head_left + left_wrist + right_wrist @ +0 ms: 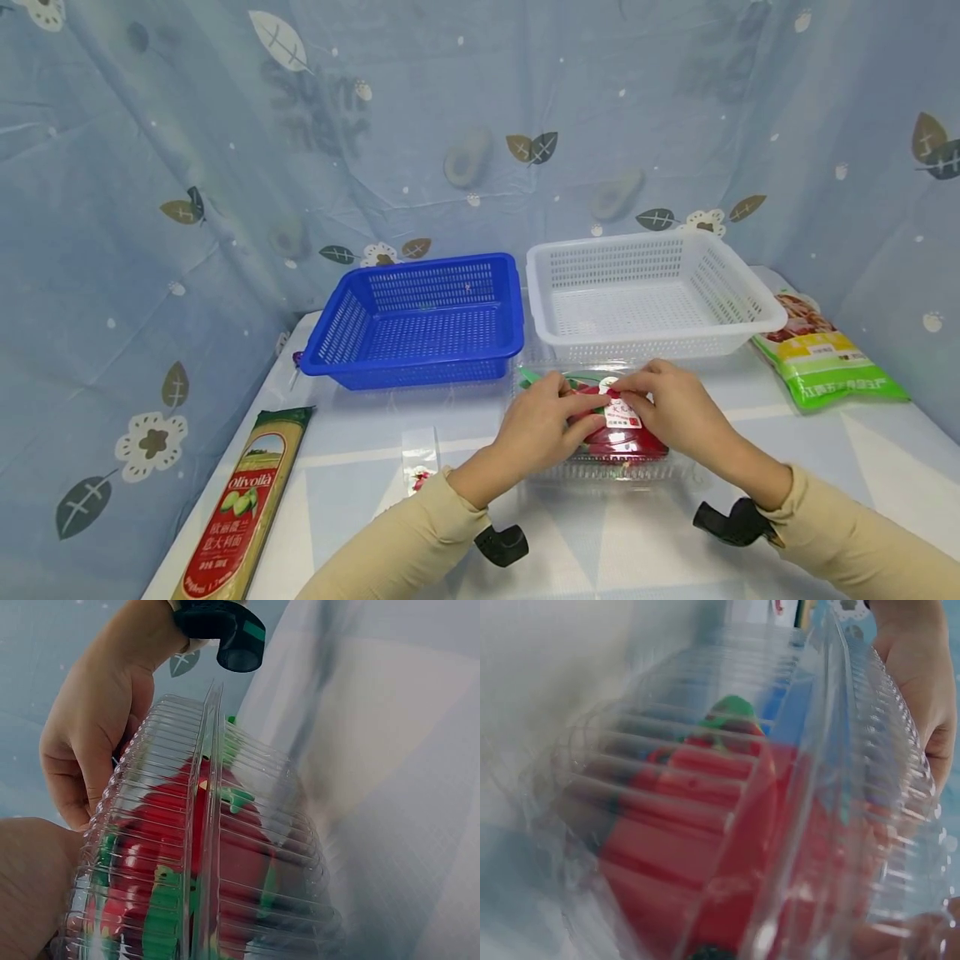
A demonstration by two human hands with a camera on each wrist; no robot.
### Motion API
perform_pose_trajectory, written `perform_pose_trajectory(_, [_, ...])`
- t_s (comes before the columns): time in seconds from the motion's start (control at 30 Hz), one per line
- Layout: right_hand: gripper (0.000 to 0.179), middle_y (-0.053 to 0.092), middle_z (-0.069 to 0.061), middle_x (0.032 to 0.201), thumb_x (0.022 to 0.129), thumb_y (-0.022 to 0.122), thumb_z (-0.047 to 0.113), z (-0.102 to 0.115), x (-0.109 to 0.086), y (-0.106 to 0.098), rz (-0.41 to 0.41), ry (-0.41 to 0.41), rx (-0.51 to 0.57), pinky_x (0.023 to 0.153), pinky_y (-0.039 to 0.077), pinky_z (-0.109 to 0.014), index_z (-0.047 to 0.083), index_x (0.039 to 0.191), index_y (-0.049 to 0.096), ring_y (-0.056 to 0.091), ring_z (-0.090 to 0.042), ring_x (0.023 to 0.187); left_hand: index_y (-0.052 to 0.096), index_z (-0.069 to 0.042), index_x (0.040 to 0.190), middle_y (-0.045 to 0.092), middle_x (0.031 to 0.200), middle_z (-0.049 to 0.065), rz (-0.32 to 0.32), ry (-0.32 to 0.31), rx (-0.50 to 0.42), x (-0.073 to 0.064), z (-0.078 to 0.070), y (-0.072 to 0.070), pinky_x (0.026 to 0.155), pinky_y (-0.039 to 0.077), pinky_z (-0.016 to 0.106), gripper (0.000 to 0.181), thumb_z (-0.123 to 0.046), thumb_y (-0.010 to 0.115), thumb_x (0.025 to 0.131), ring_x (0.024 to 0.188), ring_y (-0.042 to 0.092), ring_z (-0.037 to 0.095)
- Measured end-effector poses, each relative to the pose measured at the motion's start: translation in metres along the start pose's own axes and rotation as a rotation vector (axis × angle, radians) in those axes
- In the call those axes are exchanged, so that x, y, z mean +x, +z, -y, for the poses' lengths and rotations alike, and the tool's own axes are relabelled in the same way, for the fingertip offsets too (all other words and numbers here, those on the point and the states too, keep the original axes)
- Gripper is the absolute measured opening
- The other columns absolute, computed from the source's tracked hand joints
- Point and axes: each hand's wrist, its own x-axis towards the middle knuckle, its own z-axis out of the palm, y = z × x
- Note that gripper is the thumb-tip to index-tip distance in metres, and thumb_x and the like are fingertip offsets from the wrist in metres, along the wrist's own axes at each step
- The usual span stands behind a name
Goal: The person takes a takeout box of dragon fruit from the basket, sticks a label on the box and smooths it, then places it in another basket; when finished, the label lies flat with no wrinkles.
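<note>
A clear plastic clamshell box (630, 473) lies on the table in front of me, lid closed. Inside shows a red fruit with green scales (154, 862), like a dragon fruit. A white printed label (621, 413) sits on the lid over the fruit. From the left, my left hand (534, 421) reaches across the lid, its fingertips on the label. My right hand (678, 408) comes from the other side, its fingers touching the label's upper right part. In the right wrist view the ribbed box wall (667, 742) fills most of the picture, blurred.
Behind the box stand a blue basket (420, 375) and a white basket (637, 340). A spaghetti pack (240, 508) lies at the left, a green food bag (832, 367) at the right. A clear strip with a red print (420, 454) lies left of the box.
</note>
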Motion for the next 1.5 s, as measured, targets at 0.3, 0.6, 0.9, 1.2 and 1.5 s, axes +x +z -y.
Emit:
perform_pose_trajectory(0.3, [0.030,0.057,-0.001,0.075,0.083,0.078,0.018,0.000,0.001,-0.005,0.109,0.000,-0.023,0.052,0.036,-0.022,0.009,0.112,0.075,0.042,-0.009,0.064,0.069,-0.035,0.123,0.052,0.084,-0.004,0.005,0.015,0.004,-0.002,0.001,0.001,0.053,0.024,0.013,0.029,-0.043,0.062,0.095,0.068,0.037,0.005])
perform_pose_trajectory(0.6, [0.049,0.052,0.000,0.071,0.079,0.080,0.028,-0.002,0.002,-0.018,0.247,0.010,-0.034,0.054,0.031,-0.023,0.006,0.122,0.070,0.037,-0.011,0.063,0.061,-0.034,0.134,0.056,0.091,-0.002,0.121,-0.076,0.025,0.003,-0.004,-0.002,0.055,0.029,0.016,0.043,-0.053,0.056,0.096,0.072,0.044,0.007])
perform_pose_trajectory(0.9, [0.046,0.053,0.000,0.071,0.078,0.081,0.032,-0.002,-0.004,-0.017,0.226,0.057,-0.035,0.054,0.031,-0.024,0.004,0.114,0.073,0.038,-0.012,0.062,0.052,-0.038,0.142,0.060,0.103,0.001,0.250,-0.179,0.057,0.012,-0.011,-0.006,0.052,0.033,0.021,0.056,-0.065,0.048,0.094,0.077,0.047,0.009])
perform_pose_trajectory(1.2, [0.047,0.046,0.001,0.066,0.080,0.079,0.031,-0.005,-0.008,-0.014,0.185,0.060,-0.017,0.050,0.031,-0.023,0.009,0.121,0.071,0.035,-0.011,0.059,0.048,-0.041,0.144,0.058,0.100,0.001,0.266,-0.207,0.027,0.011,-0.008,-0.004,0.051,0.034,0.021,0.057,-0.066,0.049,0.092,0.075,0.046,0.009])
perform_pose_trajectory(1.5, [0.054,0.046,0.002,0.068,0.081,0.079,0.035,-0.007,-0.010,-0.015,0.183,0.069,-0.016,0.050,0.030,-0.023,0.005,0.125,0.067,0.035,-0.010,0.059,0.053,-0.040,0.140,0.060,0.100,0.001,0.235,-0.190,0.045,0.014,-0.009,-0.002,0.050,0.033,0.021,0.054,-0.065,0.048,0.093,0.073,0.046,0.009])
